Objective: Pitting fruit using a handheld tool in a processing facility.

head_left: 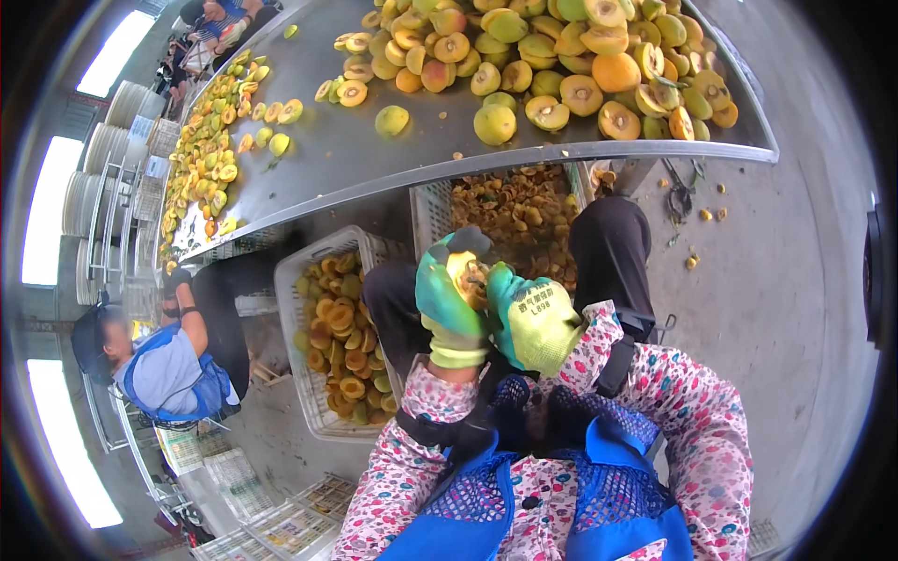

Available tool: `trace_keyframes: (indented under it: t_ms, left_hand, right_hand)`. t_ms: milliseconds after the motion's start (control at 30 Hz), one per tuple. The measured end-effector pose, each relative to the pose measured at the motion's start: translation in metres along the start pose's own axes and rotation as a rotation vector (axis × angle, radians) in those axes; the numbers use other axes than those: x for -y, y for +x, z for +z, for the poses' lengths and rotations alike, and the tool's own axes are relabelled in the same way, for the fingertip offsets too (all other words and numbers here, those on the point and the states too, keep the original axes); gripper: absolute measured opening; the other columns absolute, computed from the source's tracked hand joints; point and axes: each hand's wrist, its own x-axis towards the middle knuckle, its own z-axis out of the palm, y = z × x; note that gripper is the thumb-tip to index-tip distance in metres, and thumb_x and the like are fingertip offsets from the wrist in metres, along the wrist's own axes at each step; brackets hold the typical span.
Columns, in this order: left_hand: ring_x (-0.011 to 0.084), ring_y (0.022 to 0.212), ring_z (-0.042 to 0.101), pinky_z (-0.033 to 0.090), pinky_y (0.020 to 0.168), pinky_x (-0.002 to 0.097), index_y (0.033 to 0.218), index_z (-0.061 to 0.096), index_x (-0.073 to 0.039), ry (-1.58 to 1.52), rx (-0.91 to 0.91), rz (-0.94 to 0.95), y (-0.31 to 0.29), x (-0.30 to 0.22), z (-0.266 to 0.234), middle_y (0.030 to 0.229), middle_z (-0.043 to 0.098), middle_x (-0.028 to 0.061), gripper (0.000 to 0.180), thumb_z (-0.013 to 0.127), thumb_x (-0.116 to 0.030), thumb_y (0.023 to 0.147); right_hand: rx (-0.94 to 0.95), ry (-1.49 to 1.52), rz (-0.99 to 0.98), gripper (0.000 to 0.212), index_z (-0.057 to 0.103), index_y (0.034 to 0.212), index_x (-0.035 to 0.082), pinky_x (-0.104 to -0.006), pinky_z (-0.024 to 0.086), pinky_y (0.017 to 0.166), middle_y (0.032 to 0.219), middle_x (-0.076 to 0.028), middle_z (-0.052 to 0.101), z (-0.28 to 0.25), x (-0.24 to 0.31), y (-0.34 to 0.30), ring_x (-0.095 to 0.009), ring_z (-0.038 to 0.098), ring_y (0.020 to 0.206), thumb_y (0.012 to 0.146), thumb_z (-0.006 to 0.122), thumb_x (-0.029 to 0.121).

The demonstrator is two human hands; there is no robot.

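My left hand (pixel 447 304), in a green and yellow glove, is closed around an apricot half (pixel 465 276), its cut face toward my right hand. My right hand (pixel 535 323), gloved alike, is curled up against the fruit. Its fingertips meet the cut face, and whatever they may grip is hidden. Both hands are above my lap, over the near side of a crate (pixel 430 213) between my knees, which holds brownish fruit scraps. Left of my knee stands a white crate (pixel 288 268) of hollowed yellow halves (pixel 346 327).
Ahead, a metal table (pixel 327 154) with a raised edge carries a large heap of cut apricots (pixel 552 56) and a smaller heap (pixel 210 168) to the left. Another person (pixel 182 369) sits at the table's left end. Stacked white baskets (pixel 108 159) stand behind. Fruit bits lie on the floor at right.
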Motion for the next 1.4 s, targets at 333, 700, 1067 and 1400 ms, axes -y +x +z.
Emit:
trace_keyframes:
  t_ms: [333,700,1067,1400]
  left_hand:
    - [0.0204,0.086,0.063,0.051,0.076,0.0308,0.107,0.060,0.003,0.109,0.075,0.165,0.011,0.003,-0.003,0.097,0.065,0.0131,0.043,0.037,-0.031,0.096]
    - [0.0242,0.093,0.063,0.054,0.082,0.0353,0.119,0.054,0.007,-0.394,0.156,-0.169,0.028,0.016,-0.016,0.110,0.062,0.0172,0.054,0.043,-0.039,0.092]
    - [0.0261,0.095,0.063,0.050,0.086,0.0371,0.116,0.055,0.005,-0.262,0.195,0.046,0.005,0.005,-0.001,0.108,0.062,0.0175,0.046,0.048,-0.035,0.094]
    - [0.0244,0.096,0.062,0.049,0.087,0.0354,0.111,0.057,0.005,-0.400,0.281,-0.028,-0.003,0.007,-0.003,0.108,0.062,0.0156,0.037,0.049,-0.027,0.092]
  right_hand:
    - [0.188,0.255,0.370,0.029,0.048,0.097,-0.001,-0.0423,0.050,0.060,0.071,-0.019,0.063,-0.009,0.016,0.011,-0.035,0.066,0.069,0.073,0.063,0.009]
    - [-0.065,1.317,0.650,0.022,0.056,0.098,0.004,-0.0258,0.045,0.049,0.075,-0.001,0.059,-0.035,0.021,0.011,-0.007,0.054,0.058,0.079,0.064,0.011]
    - [0.005,0.788,0.585,0.027,0.055,0.094,0.001,-0.0319,0.047,0.059,0.073,-0.009,0.061,-0.015,0.005,-0.006,-0.015,0.058,0.064,0.079,0.062,0.022]
    - [0.325,1.339,0.598,0.015,0.061,0.086,0.000,-0.0249,0.046,0.051,0.071,-0.004,0.059,-0.069,0.004,-0.006,-0.011,0.058,0.059,0.078,0.061,0.012]
